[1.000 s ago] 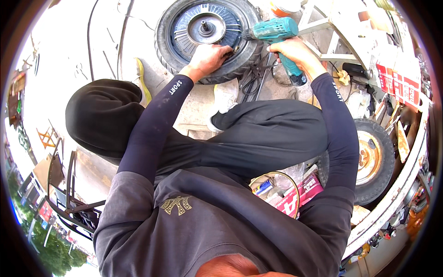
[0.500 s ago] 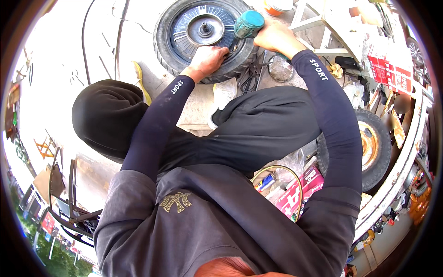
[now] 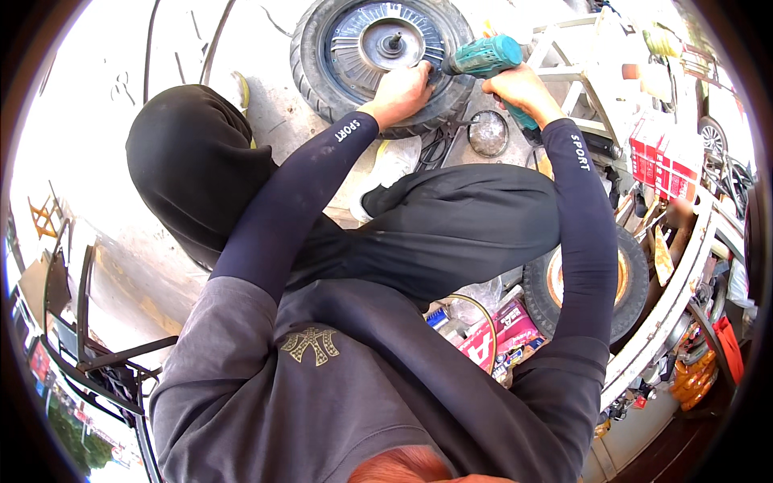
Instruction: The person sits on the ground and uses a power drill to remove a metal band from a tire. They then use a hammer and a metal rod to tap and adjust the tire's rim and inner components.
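Note:
A scooter wheel (image 3: 320, 88) with a black tyre and a ribbed hub motor lies flat on the ground at the top of the view, its axle pointing up. My right hand (image 3: 522, 87) grips a teal cordless drill (image 3: 491, 56) by its handle, the nose pointing left at the wheel's right side. By the hub's right edge, my left hand (image 3: 404, 92) has its fingers pinched close to the drill's nose. Whatever lies between those fingertips is too small and too covered to make out.
Right of the wheel lie a round mirror-like disc (image 3: 488, 133) and a pale metal frame (image 3: 573, 76). A small wheel with an orange rim (image 3: 555, 278) sits beneath my right arm. Red-and-white boxes (image 3: 664, 161) stand farther right. A black chair frame (image 3: 84, 314) is at lower left.
The drill has moved right, and its nose has swung from pointing down at the rim to lying level. My left hand stays at the hub's right edge. The whole view has shifted slightly.

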Demonstrator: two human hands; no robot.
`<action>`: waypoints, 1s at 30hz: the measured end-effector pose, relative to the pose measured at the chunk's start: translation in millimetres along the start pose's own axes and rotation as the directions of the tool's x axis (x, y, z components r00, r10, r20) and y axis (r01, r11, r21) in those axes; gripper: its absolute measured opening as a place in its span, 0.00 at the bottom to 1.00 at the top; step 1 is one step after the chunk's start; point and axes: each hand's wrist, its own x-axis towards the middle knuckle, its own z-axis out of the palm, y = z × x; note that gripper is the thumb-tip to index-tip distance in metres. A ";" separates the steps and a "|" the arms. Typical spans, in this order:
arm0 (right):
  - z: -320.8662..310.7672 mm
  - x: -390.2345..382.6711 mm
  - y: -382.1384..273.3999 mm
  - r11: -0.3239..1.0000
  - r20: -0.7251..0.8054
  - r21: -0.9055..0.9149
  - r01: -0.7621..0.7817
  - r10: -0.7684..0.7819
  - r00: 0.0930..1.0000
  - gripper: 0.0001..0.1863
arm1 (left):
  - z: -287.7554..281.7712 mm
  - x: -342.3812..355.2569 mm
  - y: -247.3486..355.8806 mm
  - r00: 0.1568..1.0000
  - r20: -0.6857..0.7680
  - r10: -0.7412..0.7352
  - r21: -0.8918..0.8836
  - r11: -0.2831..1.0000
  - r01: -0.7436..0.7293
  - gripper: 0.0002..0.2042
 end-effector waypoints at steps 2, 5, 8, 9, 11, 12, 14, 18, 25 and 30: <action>-1.8 -0.3 0.2 1.000 -0.004 -0.003 0.013 -0.013 1.000 0.11 | 5.6 7.4 5.0 0.997 0.007 -0.081 0.000 0.997 0.081 0.19; -0.2 -9.4 8.5 0.995 -0.015 0.096 0.042 -0.041 0.999 0.10 | 14.0 18.0 12.8 0.983 0.011 -0.184 -0.001 0.983 0.184 0.21; 0.4 -9.6 15.8 0.980 -0.012 0.186 0.065 -0.064 0.998 0.10 | 21.2 30.2 17.3 0.953 -0.013 -0.303 0.016 0.953 0.303 0.19; 2.4 -7.9 21.1 0.978 -0.011 0.199 0.058 -0.057 0.998 0.10 | 24.7 32.4 19.1 0.948 -0.014 -0.318 0.053 0.946 0.319 0.18; 3.0 -6.1 29.3 0.979 -0.023 0.194 0.062 -0.059 0.998 0.10 | 31.5 37.1 22.4 0.937 -0.022 -0.349 0.128 0.928 0.349 0.17; 3.0 -5.8 30.2 0.981 -0.029 0.179 0.079 -0.075 0.997 0.10 | 37.2 36.4 20.4 0.940 -0.079 -0.333 0.162 0.926 0.342 0.14; -3.7 -18.2 23.3 0.986 -0.055 0.138 0.096 -0.089 0.995 0.10 | 42.3 37.1 20.0 0.934 -0.120 -0.335 0.171 0.920 0.352 0.13; 0.7 -8.5 37.8 0.970 -0.042 0.206 0.128 -0.122 0.992 0.12 | 49.9 40.6 27.9 0.909 -0.222 -0.353 0.182 0.901 0.395 0.09; -14.0 -21.2 40.9 0.930 -0.085 0.307 0.201 -0.183 0.979 0.13 | 38.3 28.8 35.3 0.909 -0.205 -0.363 0.170 0.901 0.398 0.08; -14.9 -5.4 49.6 0.883 -0.150 0.408 0.232 -0.186 0.971 0.13 | 17.4 11.4 29.0 0.850 -0.027 -0.526 -0.602 0.688 0.407 0.11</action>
